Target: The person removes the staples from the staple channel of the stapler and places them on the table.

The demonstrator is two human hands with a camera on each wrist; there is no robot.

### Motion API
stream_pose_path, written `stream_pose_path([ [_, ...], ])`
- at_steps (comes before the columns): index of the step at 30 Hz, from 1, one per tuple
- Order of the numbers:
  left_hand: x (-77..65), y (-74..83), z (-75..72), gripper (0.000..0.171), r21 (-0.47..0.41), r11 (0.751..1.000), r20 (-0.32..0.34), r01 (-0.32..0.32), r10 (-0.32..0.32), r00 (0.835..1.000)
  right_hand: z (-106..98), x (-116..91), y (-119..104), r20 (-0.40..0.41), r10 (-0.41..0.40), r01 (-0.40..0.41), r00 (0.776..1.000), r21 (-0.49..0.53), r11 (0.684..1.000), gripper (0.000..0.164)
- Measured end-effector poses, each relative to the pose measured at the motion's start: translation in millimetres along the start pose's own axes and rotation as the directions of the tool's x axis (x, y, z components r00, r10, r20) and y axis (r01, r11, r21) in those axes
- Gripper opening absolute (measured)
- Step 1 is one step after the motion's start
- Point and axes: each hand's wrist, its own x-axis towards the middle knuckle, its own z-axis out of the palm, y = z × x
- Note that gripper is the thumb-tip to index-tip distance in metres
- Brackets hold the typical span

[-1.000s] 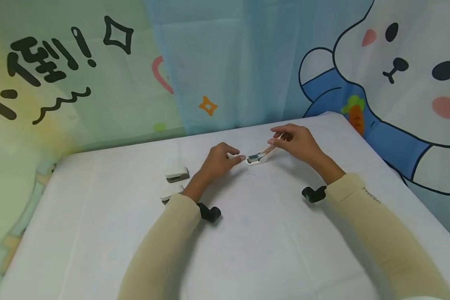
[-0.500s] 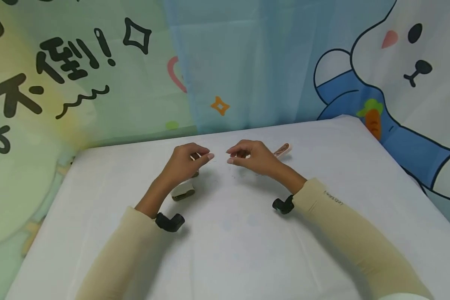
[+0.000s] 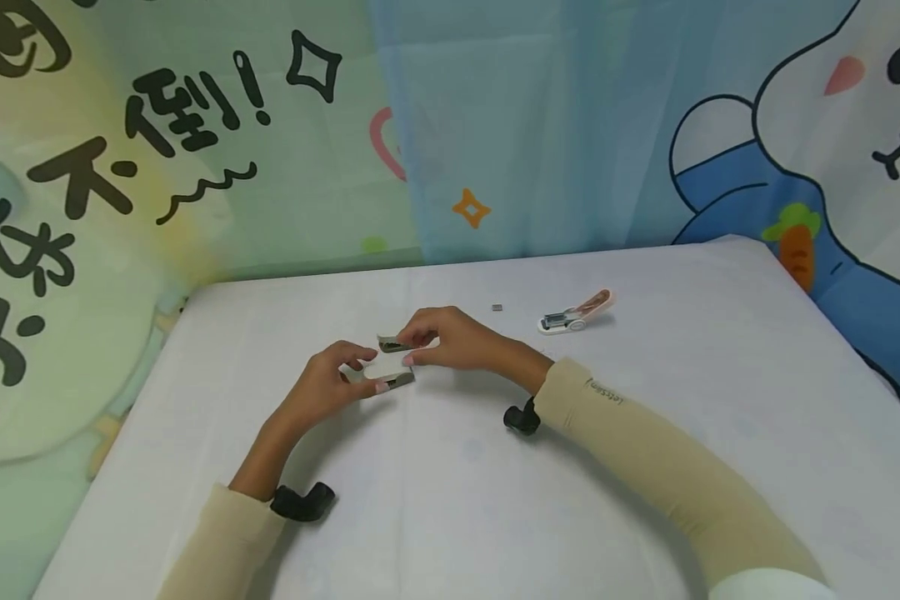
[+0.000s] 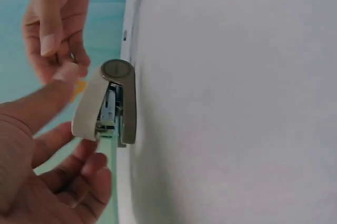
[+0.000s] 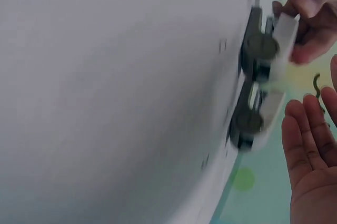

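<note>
Two small white-and-grey staplers lie on the white cloth in the head view. My left hand [image 3: 333, 383] reaches round the nearer stapler [image 3: 399, 381], thumb in front and fingers behind, without a plain grip on it. In the left wrist view that stapler [image 4: 128, 103] stands with its jaws apart, close to the fingertips. My right hand [image 3: 450, 337] hovers by the farther stapler [image 3: 392, 344], partly covering it. The right wrist view shows the right hand's fingers [image 5: 297, 134] fairly straight, apart from both staplers.
A pink-and-white stapler [image 3: 576, 315] lies farther right on the white-covered table [image 3: 480, 500]. Left of it is a small grey block [image 3: 497, 307], perhaps staples. Loose staples [image 5: 222, 46] are scattered near the two staplers. A printed curtain [image 3: 540, 125] hangs behind the table.
Having left the pink stapler, my right hand has moved left to the two white-and-grey staplers. My left hand has moved left and down to the nearer one. The head view has shifted too.
</note>
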Motion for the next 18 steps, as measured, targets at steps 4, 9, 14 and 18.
stream_pose_path([
  [4,0.3,-9.9,5.3,0.052,0.002,1.0,0.045,0.018,-0.018,0.999,15,11,-1,0.061,0.041,-0.043,0.997,0.021,0.999,0.031],
  [9,7.3,-12.8,12.1,0.039,0.008,1.0,0.08,-0.006,0.005,0.997,24,18,2,0.093,0.145,-0.145,0.985,-0.011,0.989,0.026],
  [14,10.9,-10.9,14.6,0.029,0.035,0.999,0.09,0.014,-0.017,0.996,25,20,1,0.133,0.136,-0.128,0.982,-0.07,0.989,0.026],
  [18,11.7,-7.4,15.9,0.025,0.076,0.997,0.119,0.011,-0.02,0.993,22,19,-2,0.147,0.141,-0.126,0.979,-0.109,0.986,0.026],
])
